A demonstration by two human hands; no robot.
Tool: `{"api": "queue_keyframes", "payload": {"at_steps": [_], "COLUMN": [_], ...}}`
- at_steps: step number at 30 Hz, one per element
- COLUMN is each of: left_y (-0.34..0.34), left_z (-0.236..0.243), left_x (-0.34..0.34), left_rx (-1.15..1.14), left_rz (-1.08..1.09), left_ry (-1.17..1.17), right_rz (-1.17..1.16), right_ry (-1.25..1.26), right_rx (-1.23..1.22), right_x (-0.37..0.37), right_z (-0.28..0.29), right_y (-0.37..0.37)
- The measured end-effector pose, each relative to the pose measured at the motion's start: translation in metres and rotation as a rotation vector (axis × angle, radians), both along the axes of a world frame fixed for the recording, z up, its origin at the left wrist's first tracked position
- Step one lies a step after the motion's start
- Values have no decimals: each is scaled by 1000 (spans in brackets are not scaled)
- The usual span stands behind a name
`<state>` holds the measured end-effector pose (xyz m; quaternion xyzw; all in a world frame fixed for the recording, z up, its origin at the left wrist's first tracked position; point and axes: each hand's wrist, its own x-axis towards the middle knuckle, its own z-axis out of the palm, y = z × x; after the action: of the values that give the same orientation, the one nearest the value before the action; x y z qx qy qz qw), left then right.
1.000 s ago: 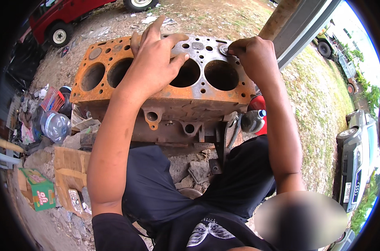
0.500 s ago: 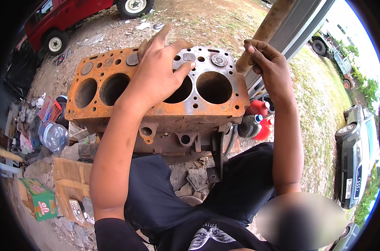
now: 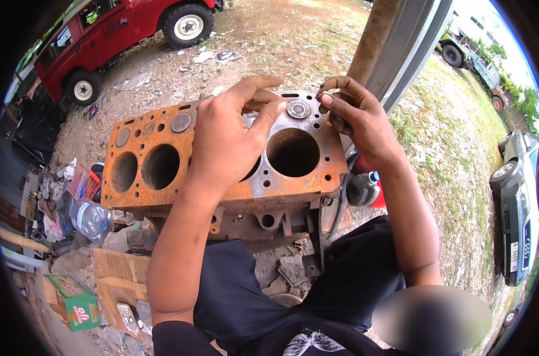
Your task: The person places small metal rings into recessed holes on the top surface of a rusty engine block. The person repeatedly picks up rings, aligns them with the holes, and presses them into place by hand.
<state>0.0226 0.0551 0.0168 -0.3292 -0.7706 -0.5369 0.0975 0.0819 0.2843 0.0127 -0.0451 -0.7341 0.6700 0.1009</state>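
Observation:
A rusty engine block (image 3: 145,199) with a row of large round bores stands before me, its right end scraped to bare grey metal. Over its middle hovers my left hand (image 3: 231,127), fingers apart and bent, the thumb pointing at a round metal plug (image 3: 298,109) set in the top face. My right hand (image 3: 355,118) is above the block's far right corner. Its thumb and forefinger are pinched together; a small dark bit may be between them, too small to make out. The left hand and forearm hide part of the middle bores.
A wooden post (image 3: 373,41) and grey metal column rise behind the right corner. Bottles (image 3: 363,188) stand right of the block. At left lie a clear plastic jug (image 3: 91,219), a red basket (image 3: 84,181), flattened cardboard (image 3: 121,276) and a green box (image 3: 73,302). Vehicles are parked beyond.
The right hand has come left and closer to the left hand, now over the block's corner. The left hand's fingers have bent toward the right. The view has tilted upward.

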Motion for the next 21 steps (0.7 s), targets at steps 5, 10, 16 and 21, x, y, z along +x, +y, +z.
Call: {"api": "queue_keyframes", "payload": {"at_steps": [5,10,16,21], "left_y": [19,21,21,19], "left_z": [2,0,5,-8], "left_x": [-2,-3,-1,-14], "left_rx": [3,155,227,111], "left_rz": [-108,-160,-158,60], "left_ry": [-128,-280,-437,-66], "right_rz": [37,70,-31,-143], "right_ry": [45,230,487,548], "right_rx": [164,278,560,801], "right_x": [0,5,6,-3], "right_z": [-3,-5,-7,2], "right_y": [1,-1,-5,2]}}
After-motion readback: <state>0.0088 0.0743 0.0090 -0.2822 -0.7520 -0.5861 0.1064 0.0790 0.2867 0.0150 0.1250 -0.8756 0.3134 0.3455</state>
